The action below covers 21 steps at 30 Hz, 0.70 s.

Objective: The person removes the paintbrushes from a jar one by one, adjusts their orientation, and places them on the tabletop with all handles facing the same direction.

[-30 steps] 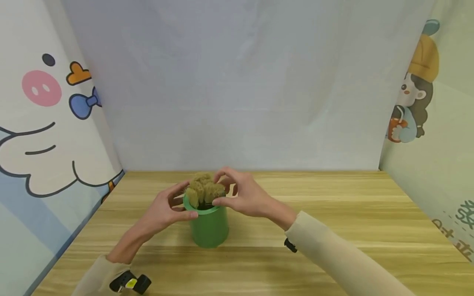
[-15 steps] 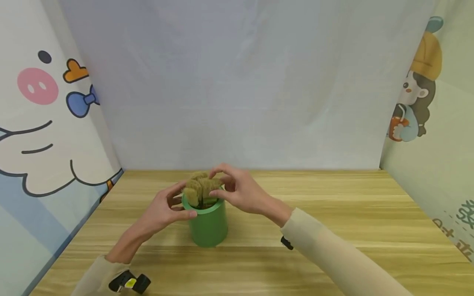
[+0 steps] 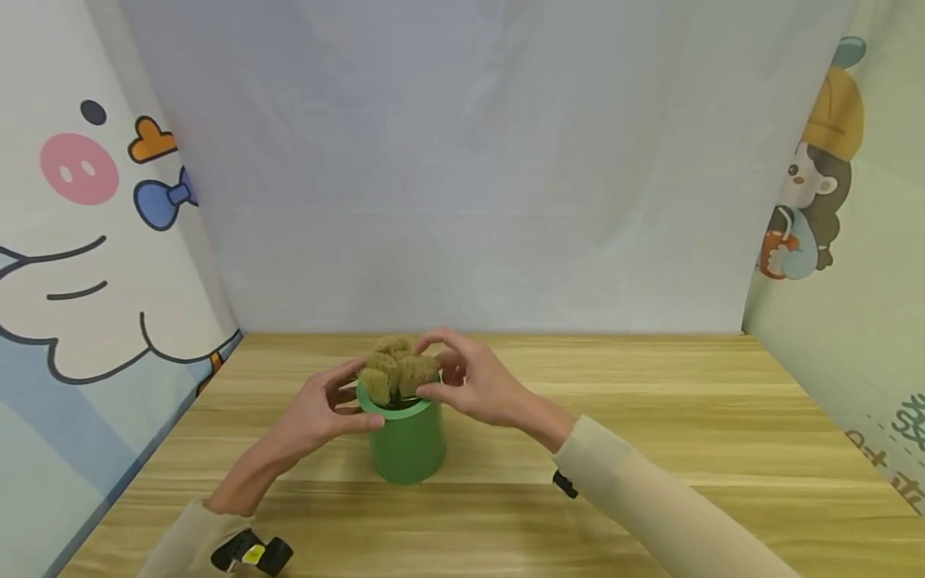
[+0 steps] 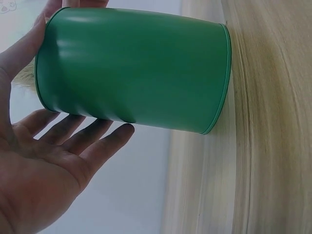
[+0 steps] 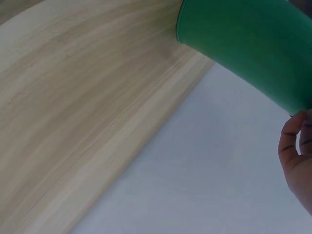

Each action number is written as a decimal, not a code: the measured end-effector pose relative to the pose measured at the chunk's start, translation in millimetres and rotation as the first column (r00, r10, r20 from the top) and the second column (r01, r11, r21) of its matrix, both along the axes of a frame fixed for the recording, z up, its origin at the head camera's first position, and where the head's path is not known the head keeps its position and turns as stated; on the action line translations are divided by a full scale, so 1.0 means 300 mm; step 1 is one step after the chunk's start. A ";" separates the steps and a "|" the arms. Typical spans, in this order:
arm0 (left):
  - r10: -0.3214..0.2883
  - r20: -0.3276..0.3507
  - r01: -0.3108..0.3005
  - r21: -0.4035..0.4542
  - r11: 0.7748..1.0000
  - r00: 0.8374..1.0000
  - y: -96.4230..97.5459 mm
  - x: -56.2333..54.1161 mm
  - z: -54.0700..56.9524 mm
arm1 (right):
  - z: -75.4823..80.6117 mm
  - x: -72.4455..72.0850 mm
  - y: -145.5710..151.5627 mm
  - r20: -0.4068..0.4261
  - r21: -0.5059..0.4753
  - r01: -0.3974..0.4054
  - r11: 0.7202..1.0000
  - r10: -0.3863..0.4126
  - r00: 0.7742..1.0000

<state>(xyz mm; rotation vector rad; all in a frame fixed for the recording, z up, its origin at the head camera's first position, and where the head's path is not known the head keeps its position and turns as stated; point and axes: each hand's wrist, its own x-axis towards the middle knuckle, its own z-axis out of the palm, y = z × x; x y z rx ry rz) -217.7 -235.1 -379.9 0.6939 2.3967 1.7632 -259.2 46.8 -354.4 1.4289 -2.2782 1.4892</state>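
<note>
A green cylindrical pot point(image 3: 408, 445) stands upright on the wooden table in the head view. Several tan, fuzzy tufts point(image 3: 376, 385) fill its mouth and rise above the rim; their lower parts are hidden inside. My left hand point(image 3: 311, 417) holds the pot from the left, thumb over the near rim and fingers round the far side. The left wrist view has those fingertips against the green wall point(image 4: 136, 68). On the other side, my right hand point(image 3: 484, 381) has its thumb and forefinger round the rightmost tuft point(image 3: 417, 374), right at the rim. In the right wrist view its curled fingers point(image 5: 292, 134) meet the pot's top edge.
The pot stands on a wood-grain table point(image 3: 578, 457). A pale cloth backdrop point(image 3: 470, 177) hangs along the table's far edge. Printed cartoon panels flank it, a white character point(image 3: 79, 225) at left and a capped figure point(image 3: 809, 177) at right.
My right hand shifted slightly left and up with the tufts bunching leftward, then came back right and down, so the tufts spread again. The left hand and pot hold almost still.
</note>
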 end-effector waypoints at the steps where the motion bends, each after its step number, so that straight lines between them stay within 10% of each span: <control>1: 0.000 0.002 0.000 0.003 1.000 1.000 0.000 0.000 0.000 | 0.003 0.000 -0.001 0.004 -0.003 0.001 1.000 -0.001 1.000; 21: -0.003 0.016 0.003 0.021 1.000 1.000 -0.001 -0.009 -0.008 | 0.222 -0.031 0.044 -0.088 -0.114 0.037 0.993 -0.047 0.995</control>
